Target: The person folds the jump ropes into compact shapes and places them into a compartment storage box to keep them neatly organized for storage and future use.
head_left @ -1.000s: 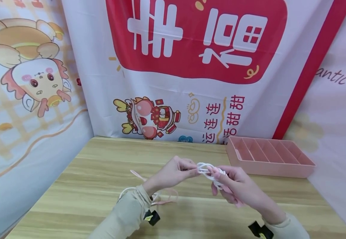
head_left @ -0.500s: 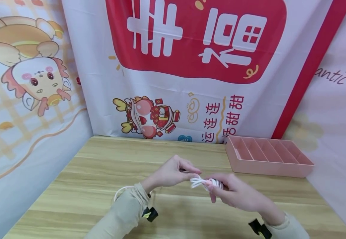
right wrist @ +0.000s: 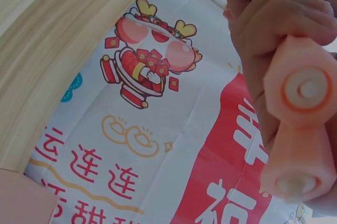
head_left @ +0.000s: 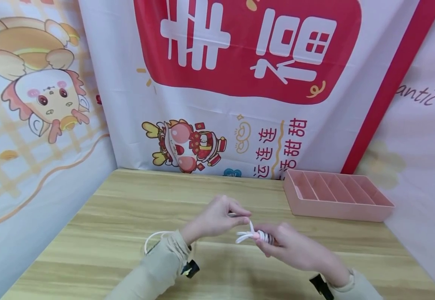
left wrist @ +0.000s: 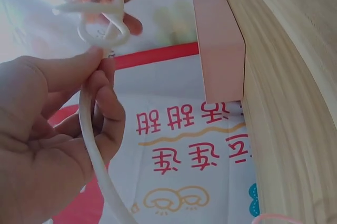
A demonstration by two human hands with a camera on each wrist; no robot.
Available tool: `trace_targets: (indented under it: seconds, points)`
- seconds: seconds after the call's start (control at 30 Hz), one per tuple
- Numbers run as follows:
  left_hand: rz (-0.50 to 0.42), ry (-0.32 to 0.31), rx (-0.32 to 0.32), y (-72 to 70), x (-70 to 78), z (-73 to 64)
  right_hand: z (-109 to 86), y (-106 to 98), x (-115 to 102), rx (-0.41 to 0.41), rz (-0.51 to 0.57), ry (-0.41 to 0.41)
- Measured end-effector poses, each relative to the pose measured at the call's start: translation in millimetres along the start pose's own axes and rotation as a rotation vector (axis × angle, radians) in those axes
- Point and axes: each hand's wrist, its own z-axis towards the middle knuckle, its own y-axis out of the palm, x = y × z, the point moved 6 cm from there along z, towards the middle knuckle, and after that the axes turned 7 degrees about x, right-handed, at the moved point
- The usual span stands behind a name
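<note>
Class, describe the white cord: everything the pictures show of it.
The cord is white, round and smooth-looking, perhaps rubber or plastic, bent into curves. The right hand grips it in a bunch with pink handles, small loops sticking out. The left hand pinches a strand near those loops, above the table; from there it runs out of the left wrist view. Its ends are unclear.

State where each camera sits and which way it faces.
Head: worn on the head, facing forward and down at table, box and banner; sleeves, left hand and right hand show.
Left wrist: worn there, facing the banner past the left hand pinching cord; right hand partly shows.
Right wrist: worn there, facing the banner past handles in the right hand, partly shown.
Both wrist views share banner, table and box.
</note>
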Motion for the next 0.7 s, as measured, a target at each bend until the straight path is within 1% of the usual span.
trace_targets:
  seconds: [0.1,0.17,0.27,0.37,0.47,0.57,0.63,0.7]
  points:
    - [0.013,0.038,0.037,1.2,7.2,-0.9,0.3,3,2,0.019,-0.009,0.010]
    - [0.041,0.069,0.056,1.9,10.3,-1.4,0.7,4,3,0.036,-0.010,0.025]
    - [0.083,0.101,0.064,3.4,12.5,-1.7,1.7,6,4,0.059,-0.021,0.040]
    - [0.124,0.112,0.054,5.1,12.9,-1.7,2.3,9,5,0.069,-0.033,0.039]
    - [0.140,0.101,0.043,5.8,12.7,-1.8,2.6,10,7,0.067,-0.028,0.051]
    - [0.146,0.106,0.048,5.4,14.3,-2.4,3.4,10,9,0.062,-0.021,0.070]
    - [0.149,0.132,0.067,4.8,16.6,-2.8,4.3,11,11,0.064,-0.022,0.076]
    - [0.147,0.177,0.095,4.7,19.7,-3.4,5.2,11,12,0.073,-0.026,0.072]
